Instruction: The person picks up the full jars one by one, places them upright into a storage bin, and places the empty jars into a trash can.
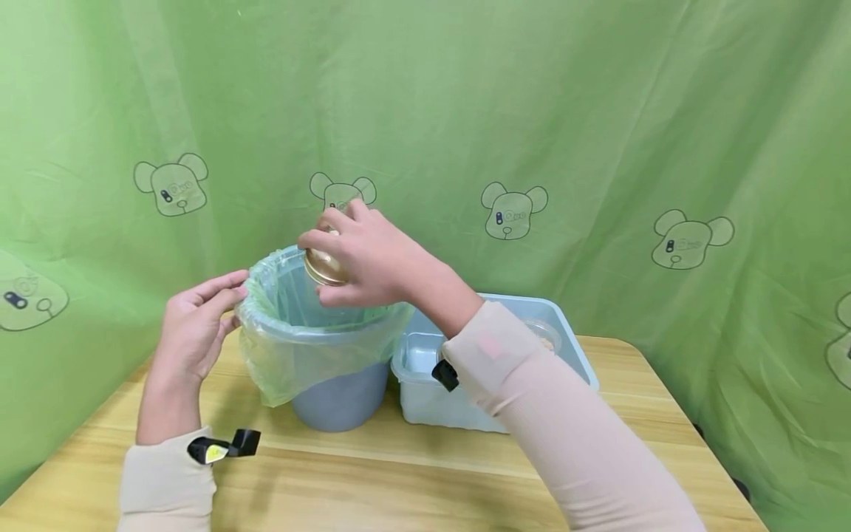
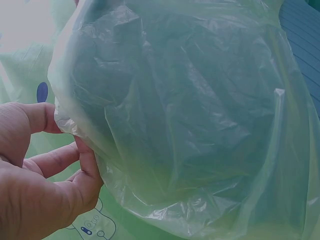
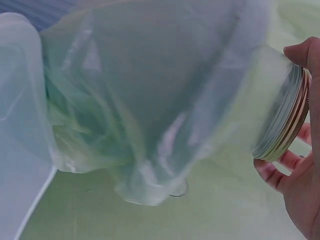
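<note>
My right hand [image 1: 372, 255] grips a jar with a gold lid [image 1: 323, 268] over the mouth of a blue bin [image 1: 339, 410]. In the right wrist view, fingers and thumb wrap the lid's edge, and the clear jar body [image 3: 272, 105] extends toward the bin. A thin, pale green plastic bag [image 1: 286, 366] lines the bin and hangs down over its rim. At the rim's left side, my left hand [image 1: 193, 325] pinches the bag's edge between thumb and fingers. The left wrist view shows the folded-over film [image 2: 175, 125] close to these fingertips.
A light blue plastic basin [image 1: 448, 405] stands just right of the bin, partly hidden by the right forearm. Inside it is a clear round container [image 1: 545, 335] with pale contents. Both stand on a wooden table [image 1: 319, 480], with a green curtain [image 1: 425, 89] hanging close behind.
</note>
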`<move>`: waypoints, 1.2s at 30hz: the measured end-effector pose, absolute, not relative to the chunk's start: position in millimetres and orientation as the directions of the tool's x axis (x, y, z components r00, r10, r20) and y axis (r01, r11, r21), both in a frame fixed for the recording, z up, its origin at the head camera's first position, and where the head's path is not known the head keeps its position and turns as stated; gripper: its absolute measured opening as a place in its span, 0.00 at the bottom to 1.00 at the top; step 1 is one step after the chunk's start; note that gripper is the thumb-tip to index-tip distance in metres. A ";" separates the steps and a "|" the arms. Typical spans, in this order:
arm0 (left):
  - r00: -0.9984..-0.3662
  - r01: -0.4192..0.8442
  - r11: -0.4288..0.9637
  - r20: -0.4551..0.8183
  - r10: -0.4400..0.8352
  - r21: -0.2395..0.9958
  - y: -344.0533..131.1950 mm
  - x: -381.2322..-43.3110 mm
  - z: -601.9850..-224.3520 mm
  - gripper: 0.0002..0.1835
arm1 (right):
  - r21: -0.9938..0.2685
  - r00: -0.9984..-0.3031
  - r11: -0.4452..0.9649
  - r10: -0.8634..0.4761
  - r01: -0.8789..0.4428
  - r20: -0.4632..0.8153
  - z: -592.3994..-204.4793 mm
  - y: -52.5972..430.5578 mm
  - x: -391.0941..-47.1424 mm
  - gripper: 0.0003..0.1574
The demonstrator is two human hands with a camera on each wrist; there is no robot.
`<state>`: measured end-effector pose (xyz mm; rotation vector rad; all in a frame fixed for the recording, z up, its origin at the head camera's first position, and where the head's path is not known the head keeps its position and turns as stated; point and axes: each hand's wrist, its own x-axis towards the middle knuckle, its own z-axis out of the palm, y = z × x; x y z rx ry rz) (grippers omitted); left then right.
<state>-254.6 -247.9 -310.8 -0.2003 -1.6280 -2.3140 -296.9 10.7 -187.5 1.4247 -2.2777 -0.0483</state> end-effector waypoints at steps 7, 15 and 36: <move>-0.945 0.323 -0.314 0.283 -0.166 0.893 -248.9 -255.1 -310.6 0.10 | 0.267 -0.427 0.505 -0.853 -0.821 0.301 -202.5 6.3 -308.4 0.33; -0.946 0.318 -0.310 0.279 -0.165 0.896 -249.4 -255.4 -309.0 0.10 | 0.239 -0.519 0.571 -0.818 -0.785 0.248 -214.3 2.6 -318.7 0.31; -0.945 0.322 -0.298 0.285 -0.162 0.899 -251.0 -257.6 -313.2 0.09 | 0.173 -0.645 0.651 -0.758 -0.739 0.094 -232.0 -2.9 -330.2 0.35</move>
